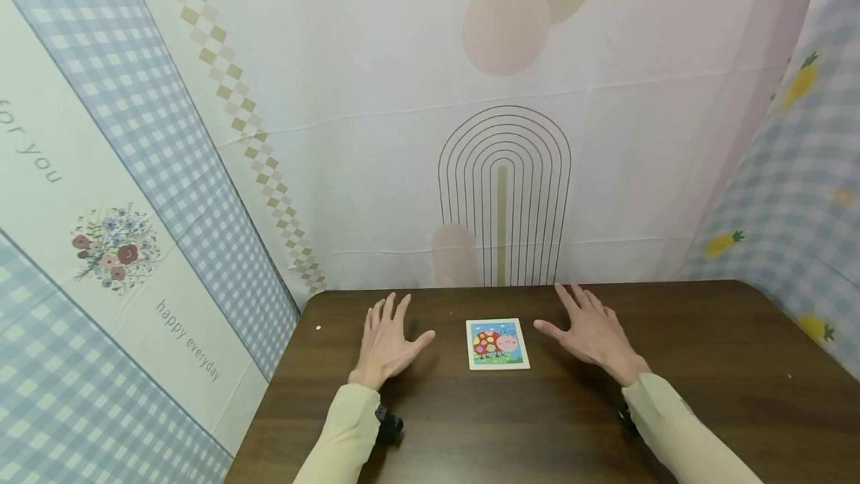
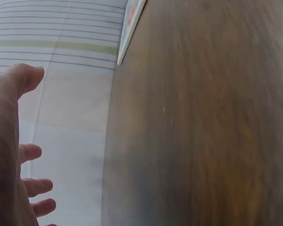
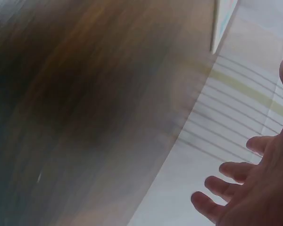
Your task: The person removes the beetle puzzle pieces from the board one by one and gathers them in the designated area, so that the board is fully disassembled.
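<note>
A small square picture puzzle or card [image 1: 498, 344] with a white border lies flat on the dark wooden table [image 1: 470, 424]. Its picture is a red spotted ladybug on blue and green. To its left, my left hand [image 1: 387, 342] hovers palm down with fingers spread, holding nothing. On the other side, my right hand [image 1: 593, 332] is spread the same way, its thumb pointing toward the picture's right edge. Both wrist views show spread fingers above the tabletop, with the edge of the square [image 2: 131, 30] near the top of the left wrist view.
A pale patterned cloth [image 1: 376, 170] hangs behind the table's far edge. Blue checked cloths hang on the left [image 1: 181, 148] and right [image 1: 773, 245]. A tiny white speck [image 1: 319, 328] lies near the table's left edge. A small black camera [image 1: 389, 424] sits at the left wrist.
</note>
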`<act>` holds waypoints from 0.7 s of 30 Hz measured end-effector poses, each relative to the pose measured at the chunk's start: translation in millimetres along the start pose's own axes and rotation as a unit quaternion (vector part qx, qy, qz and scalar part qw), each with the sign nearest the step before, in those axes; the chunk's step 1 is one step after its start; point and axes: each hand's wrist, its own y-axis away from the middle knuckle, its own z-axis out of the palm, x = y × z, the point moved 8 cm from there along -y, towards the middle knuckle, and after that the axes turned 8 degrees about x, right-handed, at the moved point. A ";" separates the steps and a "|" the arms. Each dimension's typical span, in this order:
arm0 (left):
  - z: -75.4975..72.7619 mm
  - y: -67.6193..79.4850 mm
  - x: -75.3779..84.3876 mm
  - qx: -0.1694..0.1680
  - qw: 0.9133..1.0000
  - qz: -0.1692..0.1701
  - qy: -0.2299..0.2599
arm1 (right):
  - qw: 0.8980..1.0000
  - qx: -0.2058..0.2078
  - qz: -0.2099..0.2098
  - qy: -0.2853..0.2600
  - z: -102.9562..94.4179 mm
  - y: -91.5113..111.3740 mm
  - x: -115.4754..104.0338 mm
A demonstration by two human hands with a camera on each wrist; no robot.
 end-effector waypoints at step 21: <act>48.0 -6.6 65.9 -0.064 0.995 0.024 0.071 | 0.988 -0.030 -0.059 -0.139 31.0 -24.8 -43.9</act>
